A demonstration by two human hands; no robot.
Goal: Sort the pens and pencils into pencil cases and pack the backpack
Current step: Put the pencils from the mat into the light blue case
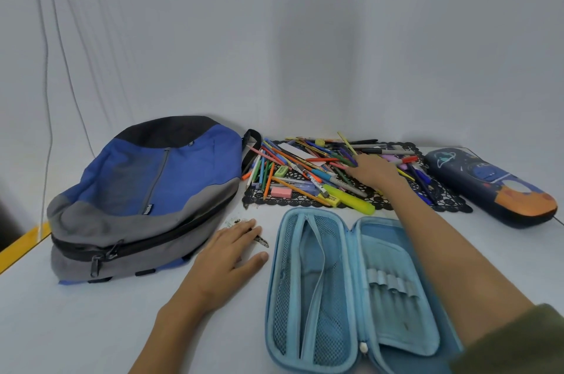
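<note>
Both outstretched: left hand [227, 254] flat on table [122, 328], right hand [374, 170] among pens [299, 160].

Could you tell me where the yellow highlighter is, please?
Head view, centre: the yellow highlighter lies at the near edge of the black lace mat, just beyond the light-blue pencil case.

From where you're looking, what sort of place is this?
Probably a desk at home or school: a white table against a plain wall, with a blue backpack, a heap of pens and pencils, and an open pencil case.
</note>
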